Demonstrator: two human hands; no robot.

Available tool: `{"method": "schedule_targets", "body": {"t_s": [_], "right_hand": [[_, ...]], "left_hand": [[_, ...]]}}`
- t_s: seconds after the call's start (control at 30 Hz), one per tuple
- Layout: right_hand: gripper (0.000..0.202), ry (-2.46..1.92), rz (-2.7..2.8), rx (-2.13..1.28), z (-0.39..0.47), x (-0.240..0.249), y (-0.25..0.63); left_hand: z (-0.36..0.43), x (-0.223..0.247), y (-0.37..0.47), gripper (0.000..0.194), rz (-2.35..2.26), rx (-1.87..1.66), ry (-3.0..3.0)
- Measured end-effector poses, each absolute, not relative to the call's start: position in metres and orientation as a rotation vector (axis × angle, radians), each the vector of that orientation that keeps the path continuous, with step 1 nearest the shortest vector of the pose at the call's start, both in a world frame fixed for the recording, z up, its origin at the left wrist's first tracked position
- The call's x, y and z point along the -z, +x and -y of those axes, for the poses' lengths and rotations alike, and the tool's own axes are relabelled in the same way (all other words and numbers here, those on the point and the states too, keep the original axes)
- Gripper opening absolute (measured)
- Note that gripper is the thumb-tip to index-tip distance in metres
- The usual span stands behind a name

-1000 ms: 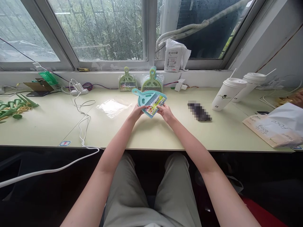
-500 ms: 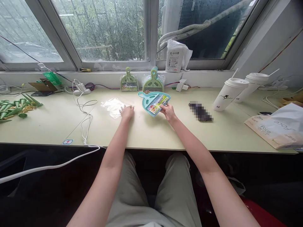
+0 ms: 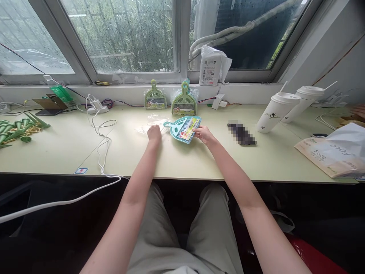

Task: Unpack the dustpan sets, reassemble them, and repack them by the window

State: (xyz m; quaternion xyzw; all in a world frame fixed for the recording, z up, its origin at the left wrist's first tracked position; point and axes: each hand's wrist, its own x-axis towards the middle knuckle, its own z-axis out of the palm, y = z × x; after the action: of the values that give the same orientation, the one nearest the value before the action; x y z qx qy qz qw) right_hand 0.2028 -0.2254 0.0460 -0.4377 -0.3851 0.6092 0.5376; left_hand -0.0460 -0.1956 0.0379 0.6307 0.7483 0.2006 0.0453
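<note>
My right hand (image 3: 203,134) grips the wide end of a light-blue mini dustpan-and-brush set (image 3: 182,128) by its printed card, its handle pointing left. My left hand (image 3: 154,134) is closed on a clear plastic bag (image 3: 148,123), which spreads behind the fingers and towards the blue handle. The fingertips of that hand are partly hidden. Further back, a green dustpan set in clear wrap (image 3: 155,98) leans against the wall below the window. Beside it stands a stack of wrapped dustpan sets (image 3: 184,101).
A phone-like pixelated object (image 3: 242,133) lies right of my right hand, before two lidded paper cups (image 3: 276,112). A paper bag (image 3: 330,154) rests at far right. White cables (image 3: 105,148) run over the table's left part, near green cone-shaped pieces (image 3: 17,129).
My left hand has closed on the plastic bag and pulled it to the right. The blue dustpan set has come slightly lower and levelled out in my right hand.
</note>
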Motion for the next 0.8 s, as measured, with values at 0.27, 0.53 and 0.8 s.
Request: {"method": "schedule_targets", "body": {"t_s": [0.27,0.53,0.8], "right_hand": [[0.021,-1.037,0.846,-1.372,0.228,-0.046,0.197],[0.018,-0.888,0.943,-1.414,0.23,-0.042,0.18],[0.022,-0.773,0.811,-1.267,0.227,-0.04,0.185]], "left_hand": [[0.203,-0.043,-0.037,0.033,-2.335,-1.0,2.057],[0.212,-0.05,-0.023,0.021,-1.91,-1.482,2.21],[0.229,-0.067,-0.009,0.056,-1.656,-1.962,1.777]]}}
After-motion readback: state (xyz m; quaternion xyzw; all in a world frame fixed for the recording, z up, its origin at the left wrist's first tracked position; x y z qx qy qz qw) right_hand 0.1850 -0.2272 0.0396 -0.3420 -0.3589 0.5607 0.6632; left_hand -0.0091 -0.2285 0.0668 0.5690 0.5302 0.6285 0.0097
